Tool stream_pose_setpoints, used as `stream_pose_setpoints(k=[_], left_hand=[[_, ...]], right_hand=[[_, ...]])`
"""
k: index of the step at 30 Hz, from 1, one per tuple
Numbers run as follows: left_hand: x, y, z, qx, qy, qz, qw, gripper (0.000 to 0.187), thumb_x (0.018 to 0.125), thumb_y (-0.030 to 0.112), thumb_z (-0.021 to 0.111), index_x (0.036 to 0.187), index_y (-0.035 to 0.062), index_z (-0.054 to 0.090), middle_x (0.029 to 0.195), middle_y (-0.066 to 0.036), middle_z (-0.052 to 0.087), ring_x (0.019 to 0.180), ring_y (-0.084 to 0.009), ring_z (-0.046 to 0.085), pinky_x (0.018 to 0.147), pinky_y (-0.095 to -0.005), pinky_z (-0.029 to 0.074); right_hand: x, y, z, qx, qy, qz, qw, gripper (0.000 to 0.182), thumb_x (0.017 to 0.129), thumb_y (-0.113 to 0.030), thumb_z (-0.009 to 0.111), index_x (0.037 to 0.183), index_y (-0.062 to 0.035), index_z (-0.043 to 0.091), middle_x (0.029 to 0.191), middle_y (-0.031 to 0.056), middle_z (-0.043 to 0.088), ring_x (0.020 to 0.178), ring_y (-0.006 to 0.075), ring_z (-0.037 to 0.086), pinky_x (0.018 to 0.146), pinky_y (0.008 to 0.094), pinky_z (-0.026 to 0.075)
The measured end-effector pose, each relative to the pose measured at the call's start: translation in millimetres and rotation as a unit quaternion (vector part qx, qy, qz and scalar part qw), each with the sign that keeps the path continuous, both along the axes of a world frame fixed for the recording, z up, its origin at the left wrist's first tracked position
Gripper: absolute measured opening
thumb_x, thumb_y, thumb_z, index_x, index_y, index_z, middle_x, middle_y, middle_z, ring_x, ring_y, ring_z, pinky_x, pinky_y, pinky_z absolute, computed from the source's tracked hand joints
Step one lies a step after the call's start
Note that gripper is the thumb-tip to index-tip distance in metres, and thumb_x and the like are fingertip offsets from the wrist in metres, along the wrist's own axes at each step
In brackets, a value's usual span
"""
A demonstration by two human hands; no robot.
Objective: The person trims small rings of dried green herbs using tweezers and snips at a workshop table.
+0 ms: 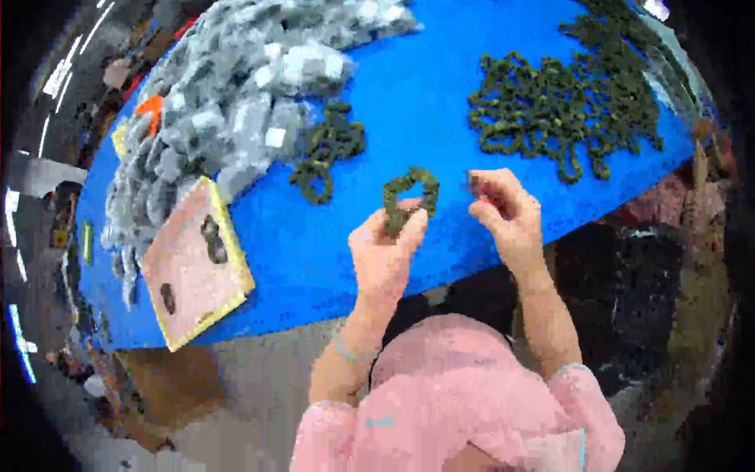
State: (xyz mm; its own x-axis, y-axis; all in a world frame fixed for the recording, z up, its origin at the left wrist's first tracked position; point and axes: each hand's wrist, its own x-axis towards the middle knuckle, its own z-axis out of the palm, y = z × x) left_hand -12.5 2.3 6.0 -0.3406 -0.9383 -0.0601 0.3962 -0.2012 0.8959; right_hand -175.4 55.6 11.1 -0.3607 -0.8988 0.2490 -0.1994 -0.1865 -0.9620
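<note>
Between its thumb and fingers my left hand (387, 245) pinches a dark green ring (391, 193), held upright above the blue table near its front edge. To the right of the ring, and apart from it, is my right hand (507, 212). Its thumb and fingertips are drawn together around something small and dark that is too blurred to name. A small cluster of similar green rings (338, 141) lies beyond my left hand. Farther right, a larger spread of green rings (527, 106) covers part of the table.
A big heap of grey pieces (236, 86) fills the left of the blue table (425, 86). In front of it lies a pink tray with yellow edges (189, 275), holding a few dark pieces. An orange piece (149, 112) sits in the heap.
</note>
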Motion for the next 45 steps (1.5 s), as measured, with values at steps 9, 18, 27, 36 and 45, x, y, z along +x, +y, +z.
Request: stream_pose_setpoints(k=[9, 18, 27, 36, 45], left_hand=[[-7.8, 4.5, -8.4, -0.487, -0.337, 0.055, 0.804, 0.049, 0.065, -0.01, 0.067, 0.114, -0.0036, 0.06, 0.096, -0.008, 0.063, 0.069, -0.0161, 0.057, 0.064, -0.0234, 0.049], [7.5, 3.2, -2.5, 0.017, -0.053, -0.198, 0.979, 0.028, 0.08, -0.003, 0.065, 0.108, -0.0025, 0.063, 0.093, -0.009, 0.066, 0.075, -0.0127, 0.059, 0.069, -0.0228, 0.05], [4.1, 9.5, 2.3, 0.106, 0.071, -0.077, 0.989, 0.018, 0.087, 0.003, 0.06, 0.104, -0.003, 0.064, 0.093, -0.01, 0.067, 0.075, -0.0098, 0.059, 0.07, -0.0202, 0.049], [4.0, 10.6, -5.6, 0.02, 0.047, -0.032, 0.998, 0.018, 0.086, 0.001, 0.06, 0.104, -0.0015, 0.064, 0.093, -0.01, 0.067, 0.079, -0.0114, 0.061, 0.071, -0.0197, 0.05], [2.9, 12.8, -6.4, -0.006, 0.037, -0.026, 0.999, 0.021, 0.086, 0.001, 0.059, 0.106, -0.0018, 0.064, 0.094, -0.011, 0.068, 0.077, -0.0104, 0.061, 0.07, -0.0201, 0.05]], right_hand=[[-7.4, -4.4, 22.0, 0.15, -0.194, 0.084, 0.966, 0.015, 0.086, -0.015, 0.063, 0.078, -0.0025, 0.065, 0.068, -0.0023, 0.056, 0.058, 0.0028, 0.041, 0.051, 0.0149, 0.031], [-18.6, -4.5, 20.2, 0.168, -0.206, 0.182, 0.947, 0.013, 0.087, -0.014, 0.063, 0.078, -0.0036, 0.065, 0.062, -0.0043, 0.054, 0.053, 0.002, 0.039, 0.048, 0.0152, 0.029], [4.0, -9.2, 0.6, 0.0, -0.006, 0.038, 0.999, 0.009, 0.082, -0.009, 0.067, 0.088, -0.0033, 0.068, 0.081, 0.0017, 0.056, 0.058, 0.006, 0.042, 0.05, 0.0178, 0.033], [4.2, 10.1, 5.9, 0.006, 0.105, 0.035, 0.994, 0.031, 0.074, -0.007, 0.074, 0.105, -0.0071, 0.07, 0.092, 0.0041, 0.054, 0.065, 0.0088, 0.044, 0.054, 0.0198, 0.037], [4.7, 9.4, 4.3, -0.003, 0.115, 0.021, 0.993, 0.03, 0.075, -0.006, 0.074, 0.105, -0.0056, 0.069, 0.091, 0.0036, 0.054, 0.063, 0.008, 0.044, 0.054, 0.0192, 0.038]])
